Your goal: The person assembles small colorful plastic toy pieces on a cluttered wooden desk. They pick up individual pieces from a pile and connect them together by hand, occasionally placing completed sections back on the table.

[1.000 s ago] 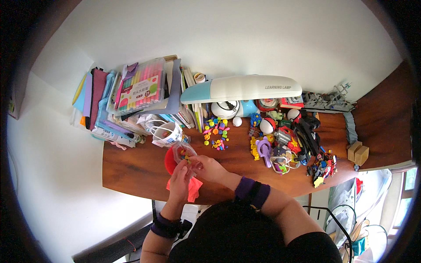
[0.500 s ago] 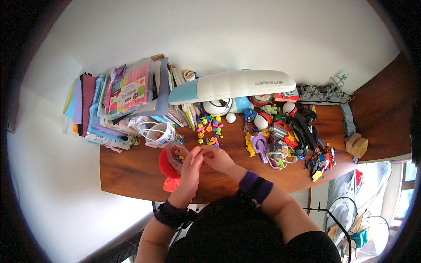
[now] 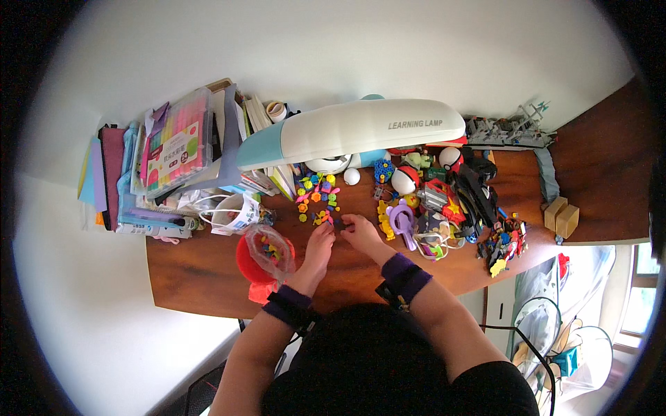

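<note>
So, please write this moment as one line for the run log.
left hand: at near edge of small coloured pieces; right hand: close beside it; grips: unclear; red bucket: clear bag at mouth, more pieces inside

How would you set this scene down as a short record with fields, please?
Left hand: at the near edge of the loose colourful pieces; grip unclear
Right hand: just right of the left, fingertips close to it; grip unclear
Red container: left of both hands, a clear bag at its opening, colourful pieces showing inside
White bucket: behind the red container
Lamp: white and blue, beyond the loose pieces
Surface: brown wooden desk
</note>
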Available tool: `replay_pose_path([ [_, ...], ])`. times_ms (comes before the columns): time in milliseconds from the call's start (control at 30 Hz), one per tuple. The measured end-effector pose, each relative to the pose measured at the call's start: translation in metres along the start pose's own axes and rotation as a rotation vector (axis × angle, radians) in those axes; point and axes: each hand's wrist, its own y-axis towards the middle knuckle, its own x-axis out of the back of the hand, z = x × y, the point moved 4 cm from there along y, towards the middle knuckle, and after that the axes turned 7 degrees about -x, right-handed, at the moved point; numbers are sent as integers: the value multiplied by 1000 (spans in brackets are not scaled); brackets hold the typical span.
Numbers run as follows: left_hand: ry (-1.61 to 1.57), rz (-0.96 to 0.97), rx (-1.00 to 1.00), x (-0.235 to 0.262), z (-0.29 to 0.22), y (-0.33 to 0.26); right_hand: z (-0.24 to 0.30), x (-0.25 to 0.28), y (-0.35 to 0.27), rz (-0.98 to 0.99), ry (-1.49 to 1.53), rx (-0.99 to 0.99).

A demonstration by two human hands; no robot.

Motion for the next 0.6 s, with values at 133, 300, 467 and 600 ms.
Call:
replay_pose_path([
  [133,-36,-31,-52,1,25,18,0,-3,7,7,11,20],
  [300,17,-51,-37,2,38,34,9,-2,11,15,-27,9],
  [467,-3,35,-23,-1,35,38,8,-5,13,35,-16,-21],
  [600,-6,-28,39,-15,11,23,7,-7,12,54,-53,-33],
])
